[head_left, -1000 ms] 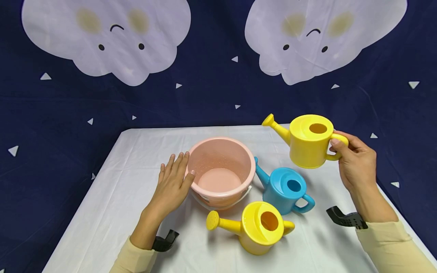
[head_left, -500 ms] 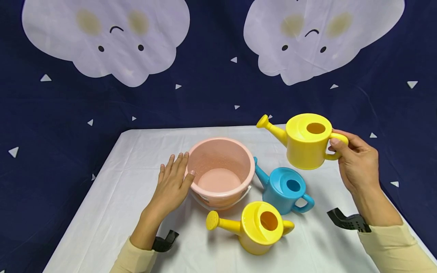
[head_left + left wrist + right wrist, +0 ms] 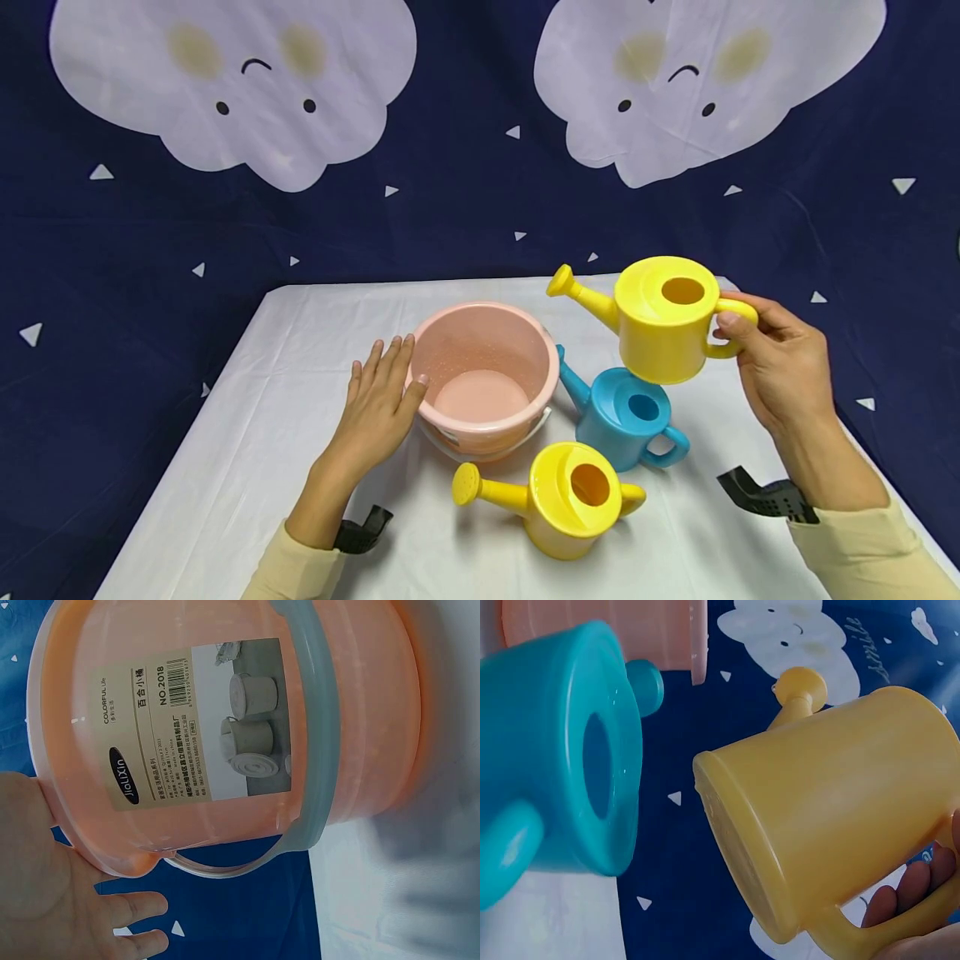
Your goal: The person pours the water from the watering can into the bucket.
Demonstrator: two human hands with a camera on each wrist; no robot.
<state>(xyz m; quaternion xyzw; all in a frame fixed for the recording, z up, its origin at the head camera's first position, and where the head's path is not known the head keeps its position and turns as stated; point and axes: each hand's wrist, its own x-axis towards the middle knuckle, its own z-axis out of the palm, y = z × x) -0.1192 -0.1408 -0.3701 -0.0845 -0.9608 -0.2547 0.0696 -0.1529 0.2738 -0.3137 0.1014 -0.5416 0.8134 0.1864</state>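
Note:
My right hand (image 3: 787,362) grips the handle of a yellow watering can (image 3: 663,333) and holds it upright in the air, spout to the left. In the right wrist view the underside edge of this yellow can (image 3: 817,817) shows, apart from the blue watering can (image 3: 600,765). The blue can (image 3: 622,417) stands on the table, spout by the pink bucket's rim. My left hand (image 3: 375,412) rests on the left side of the rim of the pink bucket (image 3: 480,429), fingers straight. A second yellow watering can (image 3: 567,508) stands in front, spout to the left.
A white cloth covers the table (image 3: 225,467). Behind it hangs a dark blue curtain (image 3: 465,217) with clouds. A printed label (image 3: 195,724) and a pale carrying handle (image 3: 319,727) are on the bucket's side.
The yellow watering can in my right hand has moved left and, in the last half second, slightly down, toward the bucket. My left hand and the standing things have stayed put.

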